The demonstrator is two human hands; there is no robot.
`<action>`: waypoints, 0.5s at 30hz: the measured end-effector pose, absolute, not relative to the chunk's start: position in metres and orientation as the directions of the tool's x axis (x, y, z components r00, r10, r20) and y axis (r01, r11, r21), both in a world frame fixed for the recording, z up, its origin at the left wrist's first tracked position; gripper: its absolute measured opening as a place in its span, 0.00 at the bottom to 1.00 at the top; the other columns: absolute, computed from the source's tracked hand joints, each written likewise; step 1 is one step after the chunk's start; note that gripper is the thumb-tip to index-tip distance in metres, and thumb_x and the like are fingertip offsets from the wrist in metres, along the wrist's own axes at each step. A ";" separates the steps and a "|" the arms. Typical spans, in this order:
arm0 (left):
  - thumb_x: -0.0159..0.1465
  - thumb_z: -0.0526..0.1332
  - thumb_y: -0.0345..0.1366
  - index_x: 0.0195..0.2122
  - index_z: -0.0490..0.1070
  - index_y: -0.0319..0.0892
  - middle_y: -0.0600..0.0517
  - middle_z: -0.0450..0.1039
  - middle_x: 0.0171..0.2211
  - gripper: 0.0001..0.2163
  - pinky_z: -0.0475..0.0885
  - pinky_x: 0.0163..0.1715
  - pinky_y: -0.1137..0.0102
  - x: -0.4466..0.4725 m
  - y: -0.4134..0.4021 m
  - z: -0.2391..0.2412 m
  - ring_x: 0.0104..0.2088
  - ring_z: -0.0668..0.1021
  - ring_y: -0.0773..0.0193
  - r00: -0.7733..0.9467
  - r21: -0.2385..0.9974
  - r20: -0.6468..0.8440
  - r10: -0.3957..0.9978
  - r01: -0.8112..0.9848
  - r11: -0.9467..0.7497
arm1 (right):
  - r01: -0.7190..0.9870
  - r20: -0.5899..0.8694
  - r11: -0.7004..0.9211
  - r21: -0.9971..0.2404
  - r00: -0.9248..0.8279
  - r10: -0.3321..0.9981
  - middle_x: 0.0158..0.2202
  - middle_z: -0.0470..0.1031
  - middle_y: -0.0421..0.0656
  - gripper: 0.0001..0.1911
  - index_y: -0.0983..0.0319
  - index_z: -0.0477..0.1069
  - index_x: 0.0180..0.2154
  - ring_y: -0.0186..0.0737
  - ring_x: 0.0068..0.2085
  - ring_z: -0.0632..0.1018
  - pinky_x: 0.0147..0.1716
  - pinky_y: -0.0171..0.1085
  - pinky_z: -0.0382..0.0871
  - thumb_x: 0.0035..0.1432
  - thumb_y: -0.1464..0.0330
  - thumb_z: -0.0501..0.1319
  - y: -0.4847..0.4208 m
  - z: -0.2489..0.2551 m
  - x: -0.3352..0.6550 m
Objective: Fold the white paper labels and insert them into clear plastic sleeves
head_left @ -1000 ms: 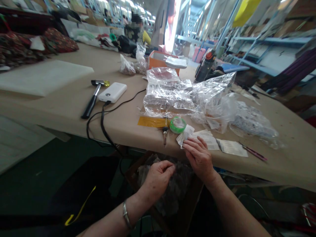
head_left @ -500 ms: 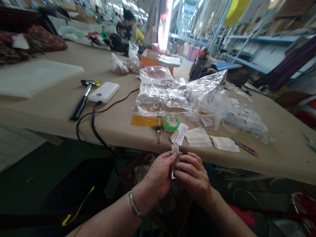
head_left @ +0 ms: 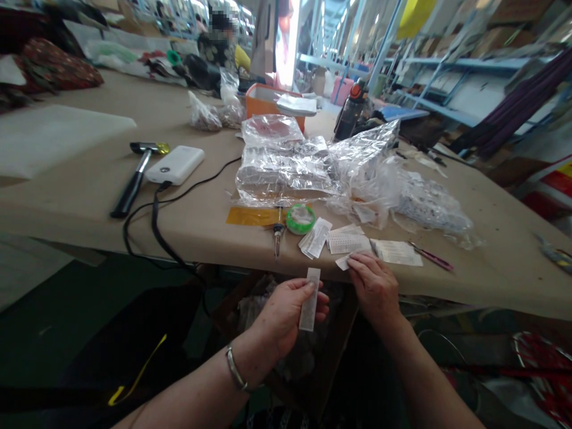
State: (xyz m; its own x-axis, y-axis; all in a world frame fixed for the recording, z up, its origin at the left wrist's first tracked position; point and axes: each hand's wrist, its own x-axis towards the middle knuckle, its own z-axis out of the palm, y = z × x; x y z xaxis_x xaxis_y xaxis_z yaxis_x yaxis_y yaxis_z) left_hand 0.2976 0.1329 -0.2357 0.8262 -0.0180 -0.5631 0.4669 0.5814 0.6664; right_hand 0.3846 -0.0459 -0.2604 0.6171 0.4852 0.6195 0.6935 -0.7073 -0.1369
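My left hand (head_left: 286, 307) holds a narrow white label strip (head_left: 309, 307) between thumb and fingers, in front of the table edge. At the edge of the table, my right hand (head_left: 375, 283) has its fingertips closed on a white label (head_left: 342, 262) at the near side of the middle label stack (head_left: 348, 240). To the left lies a fanned pile of labels (head_left: 316, 238), and to the right another label stack (head_left: 399, 252). A green-rimmed round tape roll (head_left: 300, 219) and a pen-shaped tool with a metal tip (head_left: 277, 237) lie behind my left hand.
Clear plastic bags (head_left: 290, 170) cover the table's middle. A hammer (head_left: 134, 182) and a white power bank (head_left: 176, 165) with a black cable lie left. Pink-handled tweezers or scissors (head_left: 431, 256) lie right. A bottle (head_left: 351, 112) and orange box (head_left: 257, 100) stand behind; a person (head_left: 217, 44) is farther back.
My right hand has left the strip and moved up and right to the label stack. The left hand keeps the strip, slightly lower. The whole view has shifted a little.
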 end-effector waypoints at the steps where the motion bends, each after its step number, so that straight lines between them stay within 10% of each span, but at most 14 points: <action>1: 0.60 0.59 0.33 0.37 0.70 0.34 0.46 0.74 0.27 0.08 0.72 0.25 0.71 0.298 0.133 -0.236 0.24 0.76 0.65 0.821 0.662 -0.571 -0.022 0.476 0.580 | 0.702 0.642 -0.690 -0.177 0.614 0.459 0.41 0.78 0.45 0.08 0.61 0.74 0.40 0.44 0.46 0.75 0.49 0.46 0.67 0.60 0.71 0.57 -0.047 -0.260 0.384; 5: 0.59 0.58 0.33 0.37 0.70 0.34 0.45 0.74 0.28 0.08 0.72 0.25 0.68 0.299 0.134 -0.234 0.24 0.76 0.63 0.791 0.609 -0.608 -0.075 0.524 0.596 | 0.777 0.716 -0.533 -0.334 0.577 0.392 0.39 0.77 0.44 0.08 0.58 0.75 0.36 0.44 0.47 0.74 0.47 0.46 0.69 0.58 0.73 0.58 -0.040 -0.252 0.369; 15: 0.56 0.59 0.24 0.30 0.74 0.30 0.48 0.72 0.25 0.05 0.65 0.19 0.79 0.296 0.130 -0.223 0.20 0.72 0.72 0.830 0.398 -0.497 -0.255 0.479 0.783 | 0.934 0.641 -0.150 -0.325 0.334 0.692 0.37 0.77 0.43 0.08 0.59 0.74 0.36 0.45 0.50 0.71 0.50 0.49 0.66 0.59 0.74 0.57 -0.015 -0.256 0.333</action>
State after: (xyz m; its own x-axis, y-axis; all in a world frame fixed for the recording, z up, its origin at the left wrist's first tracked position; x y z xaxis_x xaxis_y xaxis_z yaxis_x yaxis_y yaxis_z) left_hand 0.2959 0.1302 -0.2226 0.8296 -0.2554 -0.4966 0.4789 0.7826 0.3976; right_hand 0.3328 -0.0152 -0.2562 0.3336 0.6917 0.6405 0.9339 -0.1499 -0.3246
